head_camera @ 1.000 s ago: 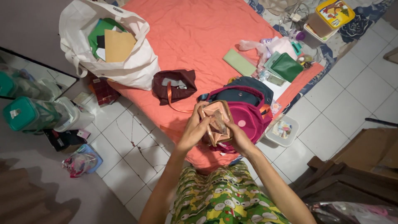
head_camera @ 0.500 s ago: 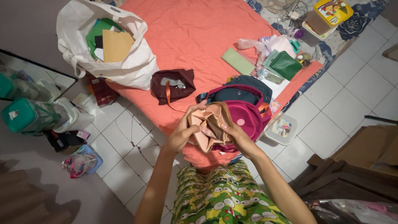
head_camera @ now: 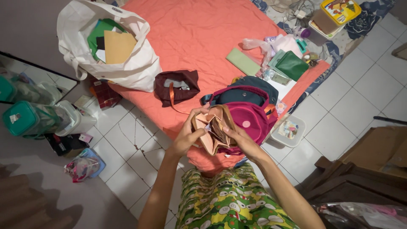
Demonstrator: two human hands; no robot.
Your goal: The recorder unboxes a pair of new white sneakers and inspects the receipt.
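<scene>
Both my hands hold a peach-pink fabric pouch point(head_camera: 212, 127) spread wide in front of me, above the near corner of an orange mattress point(head_camera: 203, 38). My left hand point(head_camera: 188, 133) grips its left side, thumb inside the mouth. My right hand point(head_camera: 241, 142) holds the right edge with fingers reaching into the opening. Just behind the pouch a magenta and teal backpack point(head_camera: 248, 106) lies on the mattress. My lap in green patterned trousers point(head_camera: 224, 203) is below.
A white tote point(head_camera: 106, 46) with papers sits at the mattress's left. A maroon pouch point(head_camera: 177, 85), a green wallet point(head_camera: 292, 65) and a light green envelope point(head_camera: 243, 62) lie on the sheet. Plastic jars point(head_camera: 29, 116) stand left; a small tub point(head_camera: 288, 131) and dark wooden furniture point(head_camera: 360, 174) right.
The pouch went from upright and folded to spread wide open. My left hand slid down and left, and my right fingers moved into the opening.
</scene>
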